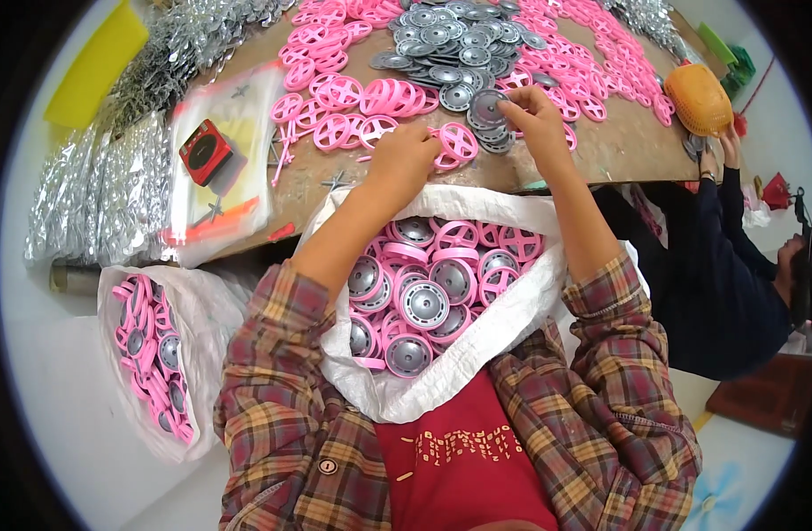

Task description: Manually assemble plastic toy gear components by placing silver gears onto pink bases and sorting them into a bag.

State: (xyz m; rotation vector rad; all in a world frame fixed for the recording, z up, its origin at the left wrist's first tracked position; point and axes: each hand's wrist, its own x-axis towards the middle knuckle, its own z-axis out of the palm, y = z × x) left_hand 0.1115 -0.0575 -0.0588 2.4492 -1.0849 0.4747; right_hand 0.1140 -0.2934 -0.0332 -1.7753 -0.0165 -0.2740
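1. The left hand (404, 155) is closed around a pink spoked wheel (457, 142), holding it just above the near edge of the bench (618, 146).
2. The right hand (537, 119) pinches a grey hubcap disc (487, 106) between fingertips, close beside the pink wheel and over the edge of the grey disc pile (450, 44).
3. Loose pink wheels (344, 106) lie spread across the bench on both sides of the grey pile.
4. Below the hands, a white sack (512, 319) in the person's lap holds joined wheels, pink rims with grey centres.
5. A second bag (131, 372) of the same pieces stands at the person's left, and an orange basket (700, 97) sits at the bench's far right, near another person's hand (729, 142).
6. Likely risks: both parts are held right at the bench edge, so a slip of the fingertip pinch could drop the disc unjoined into the sack among finished pieces. A disc pressed in tilted might seat crooked, and a brushing forearm could nudge loose wheels over the edge.
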